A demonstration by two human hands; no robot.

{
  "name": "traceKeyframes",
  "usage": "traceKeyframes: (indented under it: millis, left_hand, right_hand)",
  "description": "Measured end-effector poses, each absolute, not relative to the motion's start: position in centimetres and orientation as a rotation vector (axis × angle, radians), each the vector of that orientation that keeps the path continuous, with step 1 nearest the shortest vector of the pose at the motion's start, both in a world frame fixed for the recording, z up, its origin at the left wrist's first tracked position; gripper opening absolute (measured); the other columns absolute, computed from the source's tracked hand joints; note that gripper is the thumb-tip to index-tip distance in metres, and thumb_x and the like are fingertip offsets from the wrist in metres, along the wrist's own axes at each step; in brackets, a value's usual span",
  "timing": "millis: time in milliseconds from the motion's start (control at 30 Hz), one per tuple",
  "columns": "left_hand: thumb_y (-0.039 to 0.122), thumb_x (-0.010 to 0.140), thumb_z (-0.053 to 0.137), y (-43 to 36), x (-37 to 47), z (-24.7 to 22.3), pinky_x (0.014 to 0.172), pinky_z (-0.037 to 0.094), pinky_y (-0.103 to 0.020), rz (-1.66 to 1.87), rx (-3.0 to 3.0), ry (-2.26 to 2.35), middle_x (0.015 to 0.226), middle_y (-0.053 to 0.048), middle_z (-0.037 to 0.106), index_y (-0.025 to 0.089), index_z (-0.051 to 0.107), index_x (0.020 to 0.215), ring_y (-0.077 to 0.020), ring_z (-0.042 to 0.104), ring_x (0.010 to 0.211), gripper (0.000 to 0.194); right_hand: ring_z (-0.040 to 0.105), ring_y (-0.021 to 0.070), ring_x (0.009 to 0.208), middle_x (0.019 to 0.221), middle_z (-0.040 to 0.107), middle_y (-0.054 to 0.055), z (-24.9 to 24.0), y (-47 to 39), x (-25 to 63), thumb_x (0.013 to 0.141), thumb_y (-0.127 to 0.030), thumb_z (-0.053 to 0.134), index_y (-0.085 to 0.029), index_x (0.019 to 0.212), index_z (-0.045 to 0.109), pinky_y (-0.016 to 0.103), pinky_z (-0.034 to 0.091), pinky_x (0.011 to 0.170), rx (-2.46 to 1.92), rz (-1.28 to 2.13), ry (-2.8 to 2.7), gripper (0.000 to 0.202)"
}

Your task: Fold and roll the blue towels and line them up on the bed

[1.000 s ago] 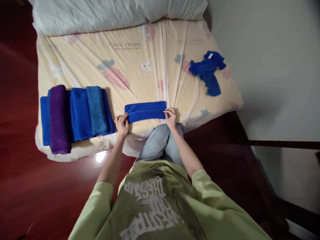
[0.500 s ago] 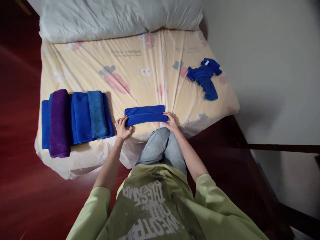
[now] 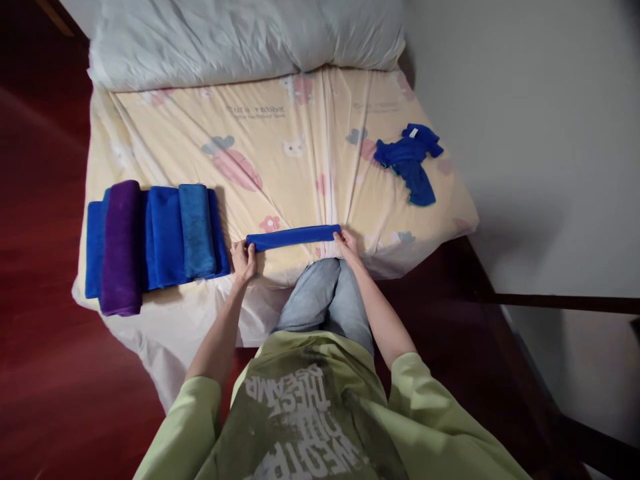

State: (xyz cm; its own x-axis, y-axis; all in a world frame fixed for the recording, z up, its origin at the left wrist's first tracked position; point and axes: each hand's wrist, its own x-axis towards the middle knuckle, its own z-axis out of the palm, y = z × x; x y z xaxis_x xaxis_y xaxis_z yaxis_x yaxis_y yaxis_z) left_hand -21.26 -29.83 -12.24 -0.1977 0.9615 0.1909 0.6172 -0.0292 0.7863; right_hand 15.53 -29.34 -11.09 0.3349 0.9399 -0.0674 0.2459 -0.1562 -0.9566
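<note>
A blue towel point(image 3: 294, 237), folded into a long narrow strip, lies across the near part of the bed in front of me. My left hand point(image 3: 244, 259) pinches its left end, fingers closed round the corner. At the right end, my right hand point(image 3: 347, 245) grips the other corner between thumb and fingers. To the left of my left hand are several folded towels in a row: a purple towel point(image 3: 121, 248) on top of blue ones, and a teal-blue towel point(image 3: 196, 230). A crumpled blue cloth point(image 3: 410, 163) with a white tag rests on the right side of the bed.
The bed point(image 3: 175, 133) has a pale yellow sheet with carrot and rabbit prints. A bulky grey-white quilt point(image 3: 250, 40) lies along its far side. A grey wall point(image 3: 540, 147) stands to the right, and dark red floor point(image 3: 40, 373) shows at the left.
The blue towel has gone from a wider band with a crease along it to a narrower, slightly longer-looking strip. Both hands have closed more tightly on its ends.
</note>
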Motion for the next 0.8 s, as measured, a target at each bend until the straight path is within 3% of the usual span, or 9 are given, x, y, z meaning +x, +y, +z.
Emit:
traceKeyframes:
  millis: [100, 333, 567, 700, 800]
  left_hand:
    - [0.048, 0.1, 0.046, -29.7, -21.0, -12.4, 0.097, 0.046, -0.044, 1.118, 1.643, 1.862, 0.099, -0.012, 0.058, 0.019, 0.063, 0.11, -0.0275, 0.058, 0.098, 0.035]
    - [0.045, 0.102, 0.044, -29.8, -20.5, -12.1, 0.102, 0.043, -0.046, 1.166, 1.661, 1.888, 0.105, -0.015, 0.063, 0.015, 0.056, 0.133, -0.0295, 0.059, 0.106, 0.045]
    - [0.042, 0.103, 0.046, -29.7, -20.4, -11.4, 0.099, 0.044, -0.046, 1.133, 1.681, 1.891, 0.095, -0.013, 0.064, 0.017, 0.059, 0.135, -0.0309, 0.058, 0.104, 0.043]
    - [0.038, 0.099, 0.053, -29.7, -20.3, -10.5, 0.101, 0.044, -0.049, 1.142, 1.757, 1.986, 0.116, -0.017, 0.063, 0.019, 0.063, 0.128, -0.0331, 0.056, 0.113, 0.036]
    - [0.03, 0.1, 0.05, -29.7, -20.6, -9.6, 0.105, 0.042, -0.05, 1.022, 2.045, 1.818, 0.126, -0.017, 0.062, 0.02, 0.066, 0.122, -0.0326, 0.055, 0.12, 0.029]
  right_hand:
    - [0.048, 0.0128, 0.062, 0.062, 0.048, -0.005, -11.5, -28.8, 15.0, 0.075, -0.075, 0.069, -0.02, 0.073, 0.056, 0.024, 0.043, 0.06, -1.674, 0.827, -1.078, 0.056]
    - [0.058, 0.0163, 0.071, 0.072, 0.06, 0.0, -11.7, -27.4, 13.8, 0.072, -0.079, 0.063, -0.017, 0.082, 0.065, 0.026, 0.047, 0.067, -1.704, 0.759, -1.052, 0.063]
    - [0.065, 0.0207, 0.076, 0.074, 0.068, 0.004, -11.3, -26.8, 13.3, 0.076, -0.068, 0.067, -0.018, 0.075, 0.065, 0.031, 0.051, 0.076, -1.767, 0.7, -1.055, 0.05]
    - [0.07, 0.0253, 0.085, 0.083, 0.073, 0.009, -10.0, -27.0, 13.2, 0.077, -0.058, 0.072, -0.019, 0.079, 0.067, 0.035, 0.053, 0.085, -1.915, 0.626, -1.104, 0.04]
    - [0.071, 0.0274, 0.087, 0.078, 0.073, 0.009, -8.6, -27.0, 13.4, 0.072, -0.053, 0.079, -0.021, 0.072, 0.065, 0.038, 0.055, 0.088, -2.061, 0.559, -1.108, 0.035]
